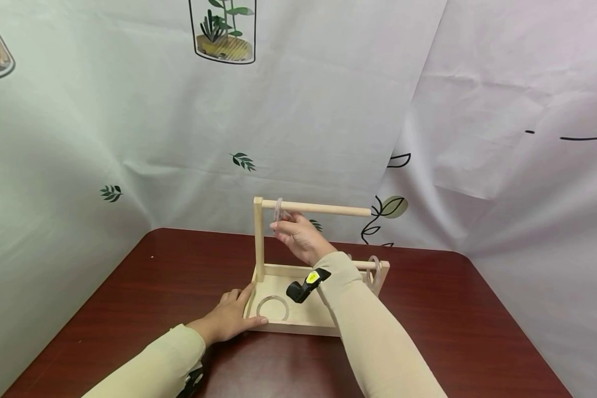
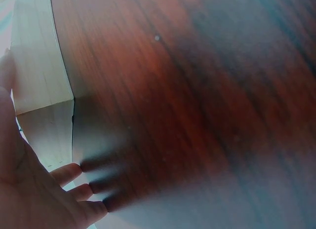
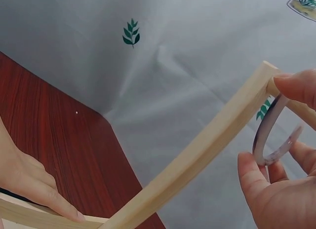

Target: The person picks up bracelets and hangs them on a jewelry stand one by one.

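Observation:
A light wooden rack (image 1: 257, 237) stands on the table, with a tray base, an upper rod (image 1: 328, 209) and a lower rod. My right hand (image 1: 303, 237) pinches a clear bangle (image 3: 269, 128) between thumb and fingers. That bangle loops around the upper rod, close to the left post (image 3: 197, 145). My left hand (image 1: 229, 318) rests at the tray's left front corner, thumb along the front rim, index finger along the side wall (image 2: 39, 56). Inside the tray lies another clear bangle (image 1: 272, 297). A further bangle (image 1: 375, 273) hangs from the lower rod at right, partly behind my right sleeve.
The dark red-brown table (image 1: 179, 276) extends on both sides of the rack. Behind it hangs a pale cloth (image 1: 308, 110) with printed leaves and jars. The upper rod's right end stands free. My right forearm (image 1: 373, 331) crosses over the tray and hides part of it.

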### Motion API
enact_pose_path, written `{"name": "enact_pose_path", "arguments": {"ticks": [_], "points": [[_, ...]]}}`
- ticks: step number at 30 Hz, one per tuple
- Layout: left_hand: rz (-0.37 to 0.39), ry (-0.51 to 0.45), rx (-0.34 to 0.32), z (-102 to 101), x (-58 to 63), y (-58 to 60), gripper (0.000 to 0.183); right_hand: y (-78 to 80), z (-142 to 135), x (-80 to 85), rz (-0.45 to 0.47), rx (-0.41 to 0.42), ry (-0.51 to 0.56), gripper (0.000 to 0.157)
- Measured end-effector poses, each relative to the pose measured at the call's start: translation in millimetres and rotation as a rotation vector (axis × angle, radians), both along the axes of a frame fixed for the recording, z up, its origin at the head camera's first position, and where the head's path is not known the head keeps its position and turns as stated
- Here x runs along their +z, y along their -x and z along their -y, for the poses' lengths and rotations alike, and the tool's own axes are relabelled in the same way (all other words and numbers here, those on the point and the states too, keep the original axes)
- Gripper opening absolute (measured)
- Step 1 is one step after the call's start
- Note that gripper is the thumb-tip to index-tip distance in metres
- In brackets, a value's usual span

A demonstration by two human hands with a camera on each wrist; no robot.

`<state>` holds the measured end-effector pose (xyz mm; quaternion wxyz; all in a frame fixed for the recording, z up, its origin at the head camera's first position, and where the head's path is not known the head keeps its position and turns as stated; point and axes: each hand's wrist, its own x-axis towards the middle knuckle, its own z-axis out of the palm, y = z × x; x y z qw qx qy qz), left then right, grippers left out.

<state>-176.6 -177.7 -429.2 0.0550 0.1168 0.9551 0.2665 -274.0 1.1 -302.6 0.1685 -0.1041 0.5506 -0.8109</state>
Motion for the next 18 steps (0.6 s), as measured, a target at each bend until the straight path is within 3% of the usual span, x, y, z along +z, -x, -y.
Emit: {"name": "enact_pose_path", "arguments": {"ticks": [18], "points": [[0.004,0.003,0.003,-0.3,-1.5,1.4,0.097,1.2,2.0,-1.8,0.02,-0.023,0.012,0.068]]}}
